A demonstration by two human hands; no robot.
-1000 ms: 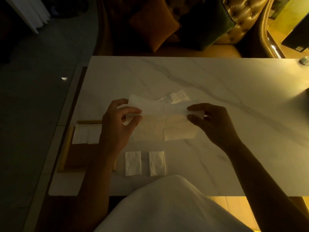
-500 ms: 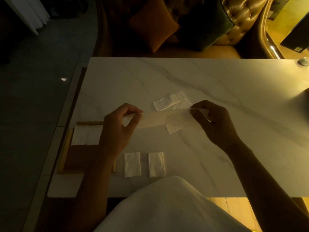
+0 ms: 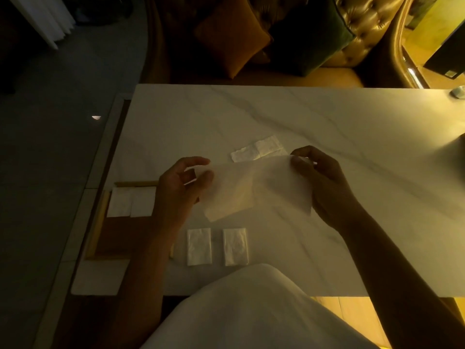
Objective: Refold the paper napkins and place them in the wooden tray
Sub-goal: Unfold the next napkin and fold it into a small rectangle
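Note:
I hold a thin white paper napkin (image 3: 254,190) spread out above the white marble table (image 3: 327,127). My left hand (image 3: 181,187) pinches its left top corner and my right hand (image 3: 319,177) pinches its right top corner, so the sheet hangs down toward me. Behind it another unfolded napkin (image 3: 256,149) lies flat on the table. Two folded napkins (image 3: 198,246) (image 3: 235,246) lie side by side near the front edge. The wooden tray (image 3: 100,222) sits at the left front, with two folded napkins (image 3: 130,201) at its far end.
A tufted sofa with an orange cushion (image 3: 231,36) and a dark green cushion (image 3: 309,34) stands behind the table. A small metal object (image 3: 458,92) rests at the far right corner. My white garment (image 3: 246,311) covers the front edge. Floor lies to the left.
The napkin, stretched into a narrow band half a second ago, now hangs open as a wide sheet. My right hand has lifted slightly up and to the right.

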